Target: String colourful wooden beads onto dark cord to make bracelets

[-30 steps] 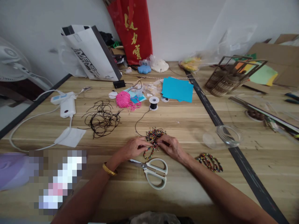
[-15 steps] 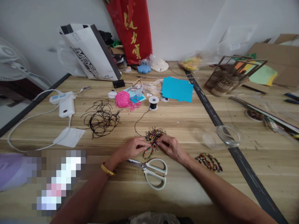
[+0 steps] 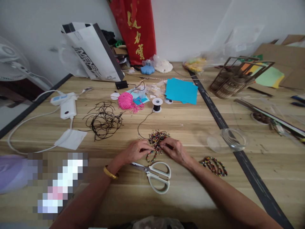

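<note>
A heap of small multicoloured beads (image 3: 157, 137) lies on the wooden table between my hands. From the left, my left hand (image 3: 136, 151) pinches a strand of beads (image 3: 151, 161), which curves in a small loop just below the heap. My right hand (image 3: 175, 150) has its fingertips pressed together at the heap's right edge; what they hold is too small to make out. Black cord (image 3: 138, 124) runs from a white spool (image 3: 157, 105) down to the heap. White-handled scissors (image 3: 159, 176) rest close below the strand, blades towards my left wrist.
Beaded bracelets (image 3: 213, 166) lie beside my right forearm, with a clear round container (image 3: 234, 140) behind them. Tangled black cord (image 3: 103, 121), pink yarn (image 3: 125, 100) and blue sheets (image 3: 181, 91) lie farther back. A white power bank (image 3: 68, 109) with cables is at left.
Both hands keep nearly the same place and pinch at the beads. The whole view has shifted very slightly; no object has visibly moved on the table.
</note>
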